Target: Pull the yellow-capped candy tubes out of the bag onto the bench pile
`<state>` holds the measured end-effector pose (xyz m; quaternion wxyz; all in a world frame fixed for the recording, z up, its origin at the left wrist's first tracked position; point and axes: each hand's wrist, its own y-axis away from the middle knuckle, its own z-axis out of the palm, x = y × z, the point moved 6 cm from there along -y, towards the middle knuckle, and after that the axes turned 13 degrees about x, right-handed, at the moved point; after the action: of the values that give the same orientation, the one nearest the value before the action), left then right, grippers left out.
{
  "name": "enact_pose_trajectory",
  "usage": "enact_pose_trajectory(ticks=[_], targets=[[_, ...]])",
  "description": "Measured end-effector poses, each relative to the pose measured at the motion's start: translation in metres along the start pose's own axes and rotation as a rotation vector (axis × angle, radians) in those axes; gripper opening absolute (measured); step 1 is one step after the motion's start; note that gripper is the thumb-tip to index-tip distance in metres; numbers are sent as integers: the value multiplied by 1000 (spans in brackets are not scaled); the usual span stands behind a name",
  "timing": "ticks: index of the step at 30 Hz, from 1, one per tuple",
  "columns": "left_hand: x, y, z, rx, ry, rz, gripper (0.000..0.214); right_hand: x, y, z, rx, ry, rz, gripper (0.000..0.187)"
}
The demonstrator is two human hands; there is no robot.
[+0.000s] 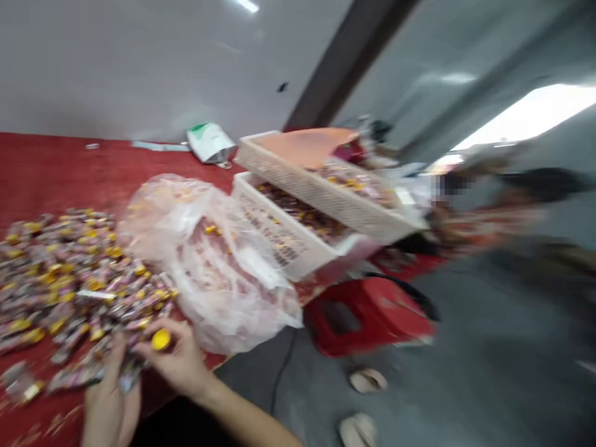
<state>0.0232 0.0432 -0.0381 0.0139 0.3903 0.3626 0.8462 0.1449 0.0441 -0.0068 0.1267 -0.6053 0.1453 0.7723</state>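
My right hand (181, 360), at the edge of the red-covered table, pinches a small item with a round yellow cap (161, 339) turned toward me; its body is hidden behind the fingers. Close beside it, my left hand (112, 400) is closed around a small clear-looking piece (129, 377), too blurred to name. Both hands are over the near edge of a wide heap of small clear tubes with yellow caps (60, 273). Just beyond my right hand, a thin white plastic bag (209, 310) lies slumped, with more yellow-capped pieces showing inside.
Two white plastic crates (298, 248) of similar pieces stand past the bag, one resting askew on the other. A white and green pouch (210, 143) lies by the wall. Right of the table are a red stool (372, 316) and pale slippers (367, 380). Blurred people sit farther off.
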Motion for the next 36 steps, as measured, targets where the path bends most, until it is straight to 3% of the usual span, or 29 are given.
enact_pose_trajectory(ticks=[3,5,9,16,20,25,27,29,36], targets=[[8,12,6,35,105,63,39,9,2,2,28,23,-8,22],[14,13,4,111,144,129,35,13,3,7,-14,30,0,26],[17,12,-13,278,134,35,16,7,8,9,-127,-47,41,24],[19,14,-20,223,91,-59,21,-27,23,-9,-114,-73,-196,28],[13,20,-17,200,104,-120,19,-32,29,-8,-1,-6,-328,23],[10,24,-12,111,120,-186,20,-31,37,-19,72,70,-531,42],[12,25,-12,85,97,-146,26,-34,41,-22,-5,122,-623,44],[15,25,-13,82,69,-92,31,-35,43,-23,-113,162,-623,45],[17,25,-20,81,-48,43,41,-30,30,-22,-385,212,-349,43]])
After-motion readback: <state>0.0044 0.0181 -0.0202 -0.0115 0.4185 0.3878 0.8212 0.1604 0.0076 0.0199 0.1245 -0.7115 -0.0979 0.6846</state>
